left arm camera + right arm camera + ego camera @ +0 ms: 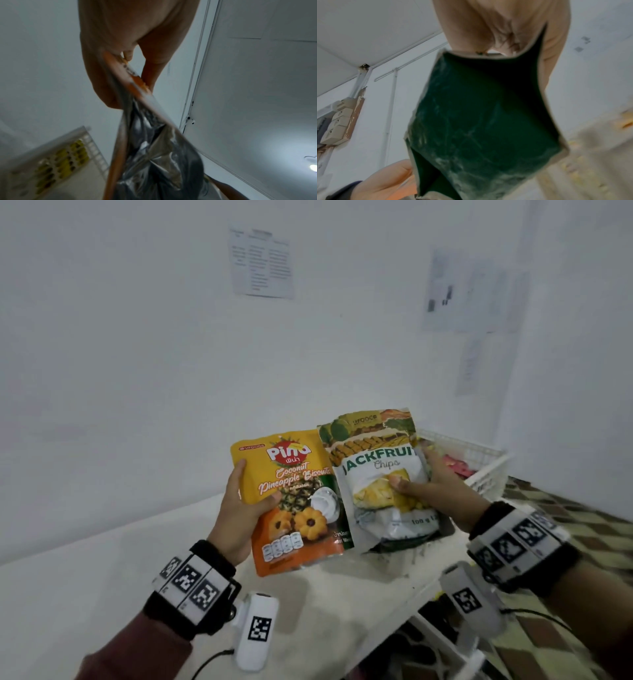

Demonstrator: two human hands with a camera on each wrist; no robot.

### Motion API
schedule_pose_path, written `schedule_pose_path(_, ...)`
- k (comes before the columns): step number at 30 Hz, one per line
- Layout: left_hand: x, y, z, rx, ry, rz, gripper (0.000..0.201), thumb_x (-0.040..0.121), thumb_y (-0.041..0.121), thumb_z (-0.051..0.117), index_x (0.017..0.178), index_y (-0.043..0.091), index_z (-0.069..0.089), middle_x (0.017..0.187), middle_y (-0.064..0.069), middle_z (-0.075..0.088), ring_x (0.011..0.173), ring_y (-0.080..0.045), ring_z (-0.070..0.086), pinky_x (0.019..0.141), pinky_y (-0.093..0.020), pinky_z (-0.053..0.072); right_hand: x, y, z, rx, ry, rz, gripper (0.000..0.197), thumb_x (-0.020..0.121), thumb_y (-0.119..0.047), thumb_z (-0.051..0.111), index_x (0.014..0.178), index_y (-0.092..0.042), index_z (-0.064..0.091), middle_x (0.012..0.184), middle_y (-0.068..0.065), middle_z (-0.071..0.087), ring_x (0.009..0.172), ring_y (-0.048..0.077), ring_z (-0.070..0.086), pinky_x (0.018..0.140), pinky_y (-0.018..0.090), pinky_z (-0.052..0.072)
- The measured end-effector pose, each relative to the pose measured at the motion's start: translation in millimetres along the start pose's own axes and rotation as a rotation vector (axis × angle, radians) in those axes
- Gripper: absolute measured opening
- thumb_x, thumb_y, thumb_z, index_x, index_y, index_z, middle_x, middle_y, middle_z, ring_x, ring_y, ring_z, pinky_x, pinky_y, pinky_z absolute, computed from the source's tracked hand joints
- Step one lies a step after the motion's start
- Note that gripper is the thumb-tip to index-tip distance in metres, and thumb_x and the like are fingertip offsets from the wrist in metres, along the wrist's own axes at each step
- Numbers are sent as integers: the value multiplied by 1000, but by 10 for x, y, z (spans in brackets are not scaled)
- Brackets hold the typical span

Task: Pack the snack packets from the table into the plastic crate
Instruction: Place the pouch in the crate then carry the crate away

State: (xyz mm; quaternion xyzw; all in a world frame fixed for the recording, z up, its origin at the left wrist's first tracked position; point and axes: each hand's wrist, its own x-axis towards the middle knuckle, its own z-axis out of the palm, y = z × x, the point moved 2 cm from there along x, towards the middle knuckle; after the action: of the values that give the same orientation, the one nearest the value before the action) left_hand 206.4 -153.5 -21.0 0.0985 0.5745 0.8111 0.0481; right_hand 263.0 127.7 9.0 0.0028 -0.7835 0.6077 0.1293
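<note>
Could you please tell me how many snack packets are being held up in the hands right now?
2: the orange Pina biscuit packet in the left hand, and the Jackfruit Chips packet in the right hand. More may lie hidden in the white crate behind.

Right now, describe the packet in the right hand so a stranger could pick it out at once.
Start at the white table with the white plastic crate at its far end. Two packets are held up before the crate; the right hand grips the jackfruit chips packet. It is white and green, unlike the orange pineapple biscuits packet beside it.
</note>
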Motion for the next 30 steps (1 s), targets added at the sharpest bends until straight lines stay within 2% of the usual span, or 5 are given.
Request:
schedule_pose_path(9,231,-274,1061,-36,-9,-8,61,91,-8,44,140,27,34,116,-5,58,84,-19,63,54,-26,58,214,22,-1163,-99,94,-167,73,83,-4,63,142,-16,22,125,-1,49,103,13,58,82,23,55)
schedule_pose_path(12,330,-271,1273,3,-5,-30,60,92,-7,45,142,24,34,121,-8,56,83,-18,63,54,-25,58,439,70,-1432,-282,94,-190,88,82,-17,68,148,-23,10,139,-5,40,123,21,48,102,41,43)
schedule_pose_path(15,499,-227,1458,58,2,-17,60,92,-6,45,143,24,32,119,-5,56,83,-16,62,54,-23,57,683,77,-1602,-438,66,-210,94,83,-22,67,149,-27,-1,153,-3,22,136,20,33,111,37,32)
schedule_pose_path(26,1321,-132,1828,288,34,-111,64,92,-1,49,146,21,24,93,0,62,55,-11,68,44,-23,54,2044,111,-1843,-803,-254,-175,75,87,-33,60,147,-35,14,152,2,29,133,25,39,110,38,33)
schedule_pose_path(30,1508,-140,1970,335,32,-189,66,92,-5,47,148,18,21,117,-12,58,75,-20,61,46,-24,55,2404,296,-1830,-928,-392,-138,66,90,-32,56,147,-31,21,154,2,23,139,21,28,114,34,23)
